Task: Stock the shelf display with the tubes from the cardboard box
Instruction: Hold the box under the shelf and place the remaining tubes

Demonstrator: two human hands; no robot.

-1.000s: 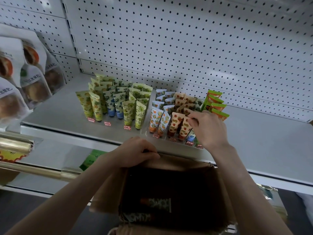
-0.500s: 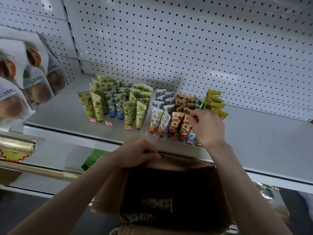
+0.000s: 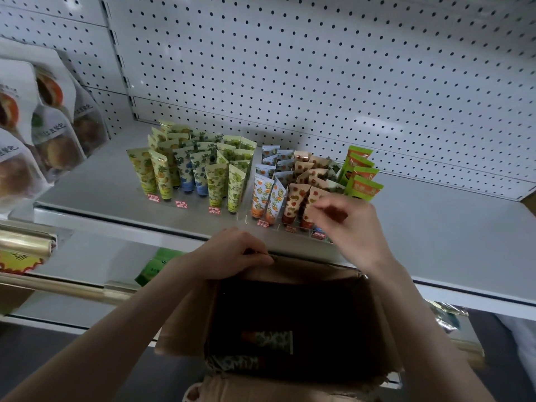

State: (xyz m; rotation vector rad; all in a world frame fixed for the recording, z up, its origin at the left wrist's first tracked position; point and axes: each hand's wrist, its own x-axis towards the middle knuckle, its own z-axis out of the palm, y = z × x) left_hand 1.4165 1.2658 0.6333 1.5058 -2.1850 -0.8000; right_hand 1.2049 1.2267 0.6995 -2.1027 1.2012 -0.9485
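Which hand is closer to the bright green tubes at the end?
The right hand. It hovers just in front of the bright green tubes, not touching them. The left hand is lower and further left, gripping the cardboard box rim.

The right fingers (image 3: 324, 205) hover just before the front row of tubes (image 3: 293, 198) standing on the shelf (image 3: 435, 216); the other rows lie left of and behind them. The left fingers (image 3: 255, 251) grip the box (image 3: 304, 271) rim below, two tubes (image 3: 269, 340) lying inside, pouches (image 3: 58, 140) far left.
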